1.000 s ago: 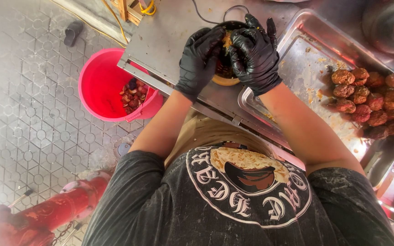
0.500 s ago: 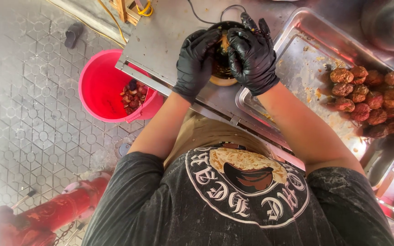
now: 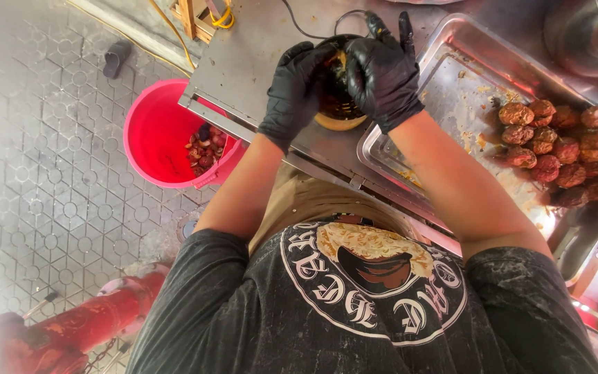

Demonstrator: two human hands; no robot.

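Down in the lower left corner something red point(image 3: 70, 332) lies on the patterned floor tiles point(image 3: 43, 173), blurred and cut off by the frame, so its kind is hard to tell. Up near the top a small dark object point(image 3: 116, 58) sits on the tiles, too small to make out. A pink-red bucket point(image 3: 157, 138) stands on the floor just beside the steel worktable point(image 3: 250, 62), with reddish-brown scraps point(image 3: 205, 145) heaped in its bottom; the table edge covers part of its rim.

The left hand point(image 3: 293, 90), in a black glove, is curled around the left side of a dark round item point(image 3: 337, 86) that sits over a tan disc point(image 3: 340, 123) on the table. The right hand point(image 3: 382, 73), also gloved in black, wraps the right side of it, two fingertips sticking up free above the knuckles. Both hands cover most of the item, so what it is stays unclear; only a little yellowish flesh shows between them. A dark cable point(image 3: 313, 24) runs off behind the hands.

To the right a steel tray point(image 3: 451, 90) lies beside the hands, smeared with crumbs, and a pile of browned, wrinkled round pieces point(image 3: 562, 149) fills its far side, running off the frame. A metal pot point(image 3: 590, 31) is cut off at the top right corner.
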